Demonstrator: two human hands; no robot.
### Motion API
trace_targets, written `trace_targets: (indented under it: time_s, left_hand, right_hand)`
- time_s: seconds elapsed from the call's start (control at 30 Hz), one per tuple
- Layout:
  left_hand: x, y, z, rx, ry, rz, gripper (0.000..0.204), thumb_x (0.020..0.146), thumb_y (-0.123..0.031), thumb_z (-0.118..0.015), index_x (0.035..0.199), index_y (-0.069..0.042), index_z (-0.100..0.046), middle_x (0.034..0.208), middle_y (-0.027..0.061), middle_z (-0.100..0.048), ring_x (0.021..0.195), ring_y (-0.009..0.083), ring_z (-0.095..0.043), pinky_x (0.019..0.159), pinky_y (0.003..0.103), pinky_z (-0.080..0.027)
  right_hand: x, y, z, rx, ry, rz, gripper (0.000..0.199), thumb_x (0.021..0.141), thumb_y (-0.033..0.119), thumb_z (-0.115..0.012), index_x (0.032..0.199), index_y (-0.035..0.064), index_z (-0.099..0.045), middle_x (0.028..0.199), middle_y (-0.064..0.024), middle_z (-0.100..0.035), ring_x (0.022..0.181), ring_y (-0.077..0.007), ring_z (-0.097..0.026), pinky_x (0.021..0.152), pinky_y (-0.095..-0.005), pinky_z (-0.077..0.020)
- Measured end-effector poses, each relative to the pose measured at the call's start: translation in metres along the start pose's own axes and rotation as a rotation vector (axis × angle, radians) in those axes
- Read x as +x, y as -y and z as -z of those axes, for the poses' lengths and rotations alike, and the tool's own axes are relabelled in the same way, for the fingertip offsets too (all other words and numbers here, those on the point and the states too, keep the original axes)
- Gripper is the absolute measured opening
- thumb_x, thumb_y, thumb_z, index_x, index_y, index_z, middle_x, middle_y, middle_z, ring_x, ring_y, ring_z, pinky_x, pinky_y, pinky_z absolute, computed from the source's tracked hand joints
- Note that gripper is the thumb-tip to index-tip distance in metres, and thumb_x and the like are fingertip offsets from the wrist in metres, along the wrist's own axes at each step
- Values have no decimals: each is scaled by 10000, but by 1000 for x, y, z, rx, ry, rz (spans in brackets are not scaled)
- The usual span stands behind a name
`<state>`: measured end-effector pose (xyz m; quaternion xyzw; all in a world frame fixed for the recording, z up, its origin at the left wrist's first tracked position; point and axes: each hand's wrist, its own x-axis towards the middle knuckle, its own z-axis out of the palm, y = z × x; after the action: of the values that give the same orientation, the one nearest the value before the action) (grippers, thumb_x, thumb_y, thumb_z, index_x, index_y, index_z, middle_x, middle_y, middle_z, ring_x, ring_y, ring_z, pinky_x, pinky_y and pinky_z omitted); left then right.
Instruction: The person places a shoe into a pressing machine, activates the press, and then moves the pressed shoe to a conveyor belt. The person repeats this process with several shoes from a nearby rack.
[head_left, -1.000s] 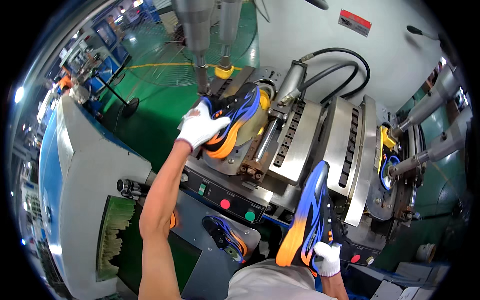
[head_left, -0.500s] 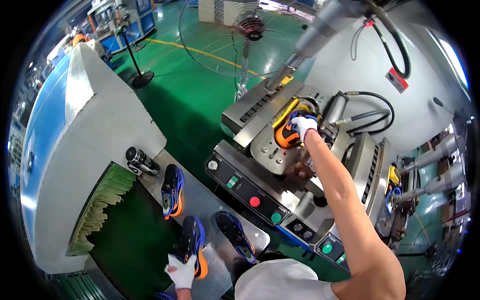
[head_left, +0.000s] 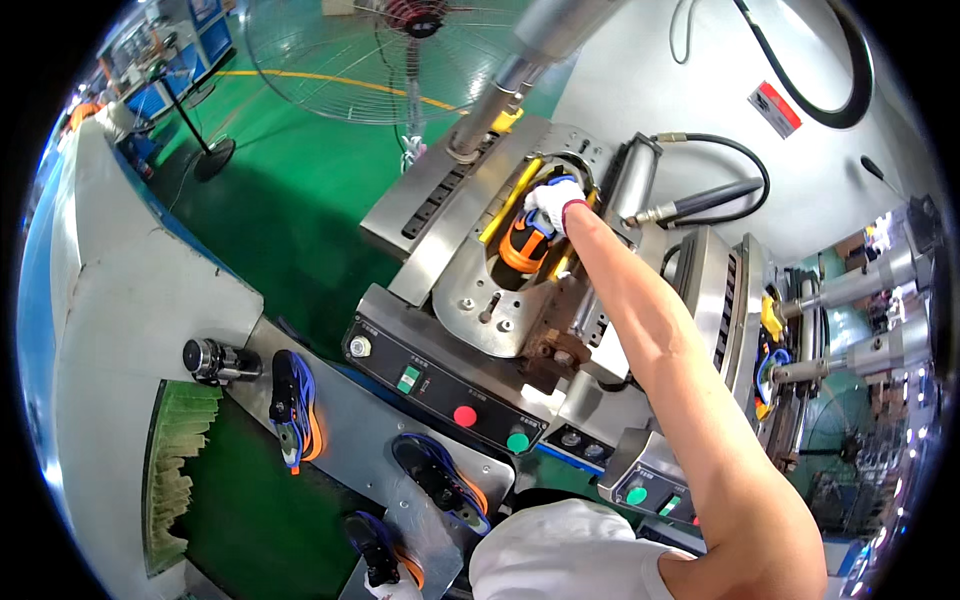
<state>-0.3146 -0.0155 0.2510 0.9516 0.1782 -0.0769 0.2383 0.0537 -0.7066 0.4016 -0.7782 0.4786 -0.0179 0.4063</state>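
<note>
My right hand (head_left: 555, 200), in a white glove, reaches far forward and presses on an orange and blue shoe (head_left: 522, 245) seated in the steel press cradle (head_left: 470, 300). Yellow bars flank the shoe. My left hand (head_left: 378, 592) shows only as a sliver of white glove at the lower edge, touching the heel end of a dark blue and orange shoe (head_left: 375, 550) on the metal belt plate (head_left: 350, 440). Its grip is hidden. Two more matching shoes (head_left: 295, 405) (head_left: 440, 480) lie on that plate.
A control panel with a red button (head_left: 465, 415) and a green button (head_left: 517, 440) fronts the press. A second press station (head_left: 770, 360) on the right holds another shoe. A floor fan (head_left: 400, 50) stands on the green floor beyond. A grey conveyor housing (head_left: 110, 330) is at left.
A second ago my left hand was on a shoe in a press while my right held one. Now my right hand rests on the shoe in the cradle and my left has dropped to the belt.
</note>
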Motion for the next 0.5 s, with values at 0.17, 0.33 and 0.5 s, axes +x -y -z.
trace_targets:
  time_s: [0.17,0.33,0.5]
  left_hand:
    - [-10,-44,9,196,29,294,624,846,-365,-795,1298,19,-600,1231,150,-713,1052,321,-701,935,426,-549]
    - [-37,-12,23,303,24,438,544,813,-349,-828,1161,30,-651,1095,197,-731,957,375,-719,848,458,-569]
    - [-12,-22,22,102,-72,241,448,826,-308,-798,1148,-18,-686,1029,190,-753,955,364,-728,868,473,-553]
  right_hand:
    - [-30,-15,-32,-280,-291,144,346,671,299,-769,857,7,-755,948,-254,-739,967,-344,-738,884,-399,-572]
    - [-25,36,-39,-541,-97,295,389,755,398,-690,941,69,-783,1063,-178,-755,1029,-362,-715,899,-452,-552]
    - [65,-27,26,-531,47,475,407,888,400,-664,1052,42,-766,1053,-142,-752,950,-316,-701,852,-435,-533]
